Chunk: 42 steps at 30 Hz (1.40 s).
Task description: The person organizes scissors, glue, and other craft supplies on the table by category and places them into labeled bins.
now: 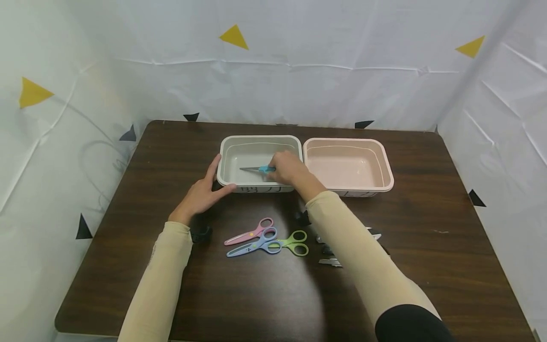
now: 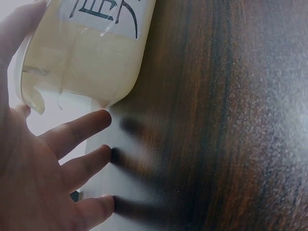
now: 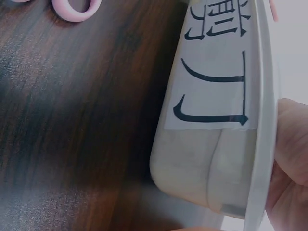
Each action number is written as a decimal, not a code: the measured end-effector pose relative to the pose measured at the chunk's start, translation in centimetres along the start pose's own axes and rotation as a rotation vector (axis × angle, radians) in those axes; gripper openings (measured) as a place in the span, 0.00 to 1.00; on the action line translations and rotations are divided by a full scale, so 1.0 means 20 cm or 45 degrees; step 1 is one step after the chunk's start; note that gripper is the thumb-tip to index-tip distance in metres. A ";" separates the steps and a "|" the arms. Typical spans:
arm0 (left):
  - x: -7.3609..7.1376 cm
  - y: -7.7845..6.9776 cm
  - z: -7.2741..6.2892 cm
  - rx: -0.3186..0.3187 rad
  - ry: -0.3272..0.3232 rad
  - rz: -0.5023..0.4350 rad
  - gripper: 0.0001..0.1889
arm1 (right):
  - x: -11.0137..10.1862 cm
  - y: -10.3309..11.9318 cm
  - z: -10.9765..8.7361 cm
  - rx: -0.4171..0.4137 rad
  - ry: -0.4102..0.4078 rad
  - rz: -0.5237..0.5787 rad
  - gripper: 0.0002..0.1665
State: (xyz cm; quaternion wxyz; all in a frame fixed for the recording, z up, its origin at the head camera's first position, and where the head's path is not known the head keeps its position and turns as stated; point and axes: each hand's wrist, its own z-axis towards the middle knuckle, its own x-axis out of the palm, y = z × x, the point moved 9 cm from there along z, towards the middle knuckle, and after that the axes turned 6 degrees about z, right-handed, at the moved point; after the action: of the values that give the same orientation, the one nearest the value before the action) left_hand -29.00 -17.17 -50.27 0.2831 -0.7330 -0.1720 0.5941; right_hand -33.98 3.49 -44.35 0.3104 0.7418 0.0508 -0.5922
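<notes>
My right hand [image 1: 288, 169] reaches inside the grey-white plastic bin [image 1: 261, 137], holding scissors by their light blue handles [image 1: 267, 169]. The scissors' dark, narrow blades point left over the bin's floor. At the bin's left front corner, my left hand [image 1: 199, 198] touches the rim with fingers spread. In the left wrist view several fingers [image 2: 86, 168] extend beside the bin's end. The right wrist view shows the bin's front wall with a label [image 3: 211, 91] in large black characters; the scissors are out of sight there.
A pink bin [image 1: 348, 166] stands right beside the grey-white one. On the table before them lie pink scissors [image 1: 249, 235], blue scissors [image 1: 252, 247] and green scissors [image 1: 296, 243], overlapping. Utility knives [image 1: 330, 262] lie partly hidden under my right forearm.
</notes>
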 end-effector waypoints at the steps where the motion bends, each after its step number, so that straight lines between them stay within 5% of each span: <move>1: 0.00 0.00 0.00 0.000 0.002 0.000 0.50 | 0.00 0.00 0.00 0.005 -0.007 0.000 0.08; 25: 0.00 0.01 -0.01 -0.012 -0.001 -0.002 0.50 | 0.03 -0.03 0.00 0.111 0.116 0.014 0.11; 35: 0.00 0.01 0.00 -0.014 0.009 0.002 0.50 | 0.00 -0.02 -0.02 0.044 0.108 0.106 0.12; 42: 0.01 0.01 0.01 -0.007 0.014 0.012 0.50 | -0.06 -0.01 -0.07 -0.030 0.013 0.125 0.18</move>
State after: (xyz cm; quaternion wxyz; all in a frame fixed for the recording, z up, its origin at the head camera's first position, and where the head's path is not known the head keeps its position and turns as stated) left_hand -29.07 -17.16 -50.45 0.2790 -0.7378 -0.1686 0.5910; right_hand -33.22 4.73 -43.12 0.3475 0.7428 0.0230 -0.5718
